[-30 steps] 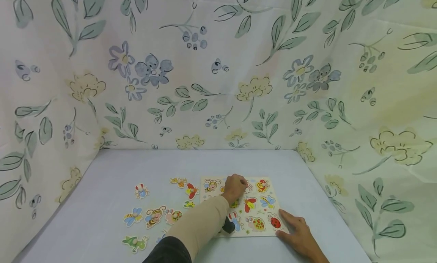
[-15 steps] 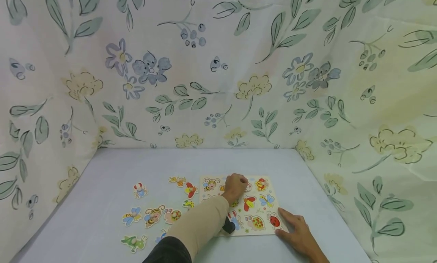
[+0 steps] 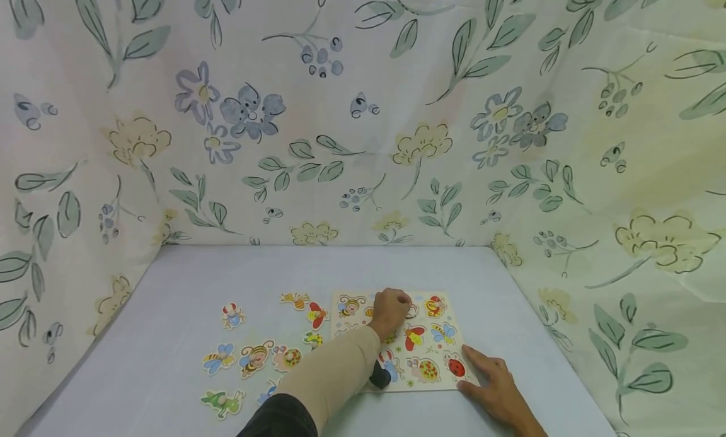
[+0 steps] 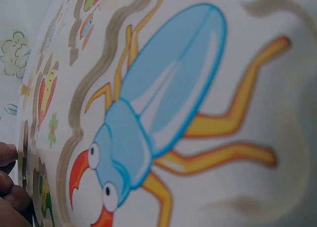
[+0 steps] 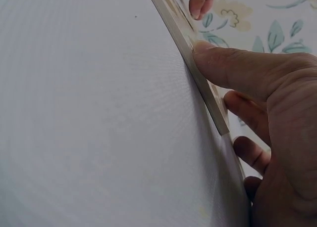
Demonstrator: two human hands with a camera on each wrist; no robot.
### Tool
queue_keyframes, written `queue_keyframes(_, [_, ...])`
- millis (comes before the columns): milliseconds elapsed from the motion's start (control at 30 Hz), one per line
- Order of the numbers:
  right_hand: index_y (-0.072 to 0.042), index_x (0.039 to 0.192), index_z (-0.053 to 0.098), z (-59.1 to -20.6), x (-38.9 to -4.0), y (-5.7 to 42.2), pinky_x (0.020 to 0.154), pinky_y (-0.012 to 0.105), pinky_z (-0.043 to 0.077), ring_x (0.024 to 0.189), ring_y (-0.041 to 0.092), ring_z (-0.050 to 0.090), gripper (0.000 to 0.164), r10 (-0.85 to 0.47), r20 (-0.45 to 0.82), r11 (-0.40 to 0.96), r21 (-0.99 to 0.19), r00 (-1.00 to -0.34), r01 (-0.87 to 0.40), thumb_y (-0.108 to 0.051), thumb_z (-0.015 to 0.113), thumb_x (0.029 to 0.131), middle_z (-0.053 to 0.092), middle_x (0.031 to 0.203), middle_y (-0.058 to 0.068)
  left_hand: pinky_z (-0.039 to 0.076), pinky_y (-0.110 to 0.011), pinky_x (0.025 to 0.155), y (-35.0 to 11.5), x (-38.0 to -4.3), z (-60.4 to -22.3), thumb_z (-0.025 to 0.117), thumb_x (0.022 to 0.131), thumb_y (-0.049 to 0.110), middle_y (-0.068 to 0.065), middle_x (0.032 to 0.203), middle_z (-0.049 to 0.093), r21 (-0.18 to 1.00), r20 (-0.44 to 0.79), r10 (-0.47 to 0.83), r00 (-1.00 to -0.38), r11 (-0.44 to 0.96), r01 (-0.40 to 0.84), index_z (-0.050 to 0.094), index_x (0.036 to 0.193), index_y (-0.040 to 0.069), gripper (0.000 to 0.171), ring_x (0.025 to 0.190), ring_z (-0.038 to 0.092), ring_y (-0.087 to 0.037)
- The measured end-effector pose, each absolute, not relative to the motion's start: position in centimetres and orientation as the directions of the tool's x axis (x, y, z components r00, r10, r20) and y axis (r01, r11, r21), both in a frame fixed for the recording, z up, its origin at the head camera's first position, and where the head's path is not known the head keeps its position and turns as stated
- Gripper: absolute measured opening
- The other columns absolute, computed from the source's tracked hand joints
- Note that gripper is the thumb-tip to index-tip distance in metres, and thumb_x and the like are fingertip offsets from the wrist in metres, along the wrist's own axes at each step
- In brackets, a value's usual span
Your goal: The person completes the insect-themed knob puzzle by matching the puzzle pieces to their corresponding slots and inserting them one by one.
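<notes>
A wooden peg-puzzle board [image 3: 437, 386] with printed insects lies on the table. My left hand [image 3: 391, 312] is over its back row, fingers curled at a puzzle piece that the hand mostly hides; in the left wrist view the thin edge of the puzzle piece [image 4: 23, 150] shows beside the fingertips [image 4: 7, 154]. A printed blue beetle [image 4: 163, 83] fills most of that view. My right hand [image 3: 496, 386] holds the board's front right corner, thumb [image 5: 223, 64] on the front edge and fingers along the right side.
Several loose insect pieces lie left of the board, among them a bee [image 3: 255, 359], a snail [image 3: 287, 358], a grasshopper [image 3: 222, 403] and a blue beetle [image 3: 232, 316]. Floral cloth [image 3: 340, 128] hangs behind and at both sides of the white table [image 3: 142, 361].
The head view has shifted slightly. Both hands keep their places on the board, and the loose pieces stay where they were.
</notes>
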State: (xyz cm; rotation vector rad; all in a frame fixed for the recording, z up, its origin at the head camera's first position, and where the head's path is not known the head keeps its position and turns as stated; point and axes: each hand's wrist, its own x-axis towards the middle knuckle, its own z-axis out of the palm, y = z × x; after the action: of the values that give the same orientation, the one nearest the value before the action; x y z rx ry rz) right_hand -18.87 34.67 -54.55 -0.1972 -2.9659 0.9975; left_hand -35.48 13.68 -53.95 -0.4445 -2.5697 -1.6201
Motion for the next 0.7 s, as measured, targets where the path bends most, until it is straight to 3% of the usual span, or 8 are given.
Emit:
queue_keyframes(433, [-0.010,0.142,0.049,-54.93,-18.93,34.85,0.090,0.048,0.033,0.107,0.023,0.038,0.082,0.121,-0.022,0.785,-0.609,-0.992,0.110,-0.038,0.083,0.072,0.046,0.144,0.011,0.049,-0.029,0.064,14.12,-35.66,-53.67,0.065,0.089,0.009,0.009,0.073,0.060,0.854,0.125,0.213,-0.969,0.473,0.214,0.074,0.081,0.011,0.012,0.068,0.056,-0.009])
queue_keyframes(700, [-0.009,0.141,0.050,-54.63,-18.89,34.79,0.090,0.046,0.033,0.106,0.023,0.038,0.081,0.117,-0.015,0.776,-0.622,-0.993,0.100,-0.035,0.084,0.072,0.046,0.144,0.010,0.049,-0.028,0.060,14.17,-35.37,-53.22,0.063,0.088,0.004,0.004,0.071,0.060,0.826,0.175,0.218,-0.960,0.499,0.263,0.073,0.082,0.007,0.013,0.063,0.055,-0.010])
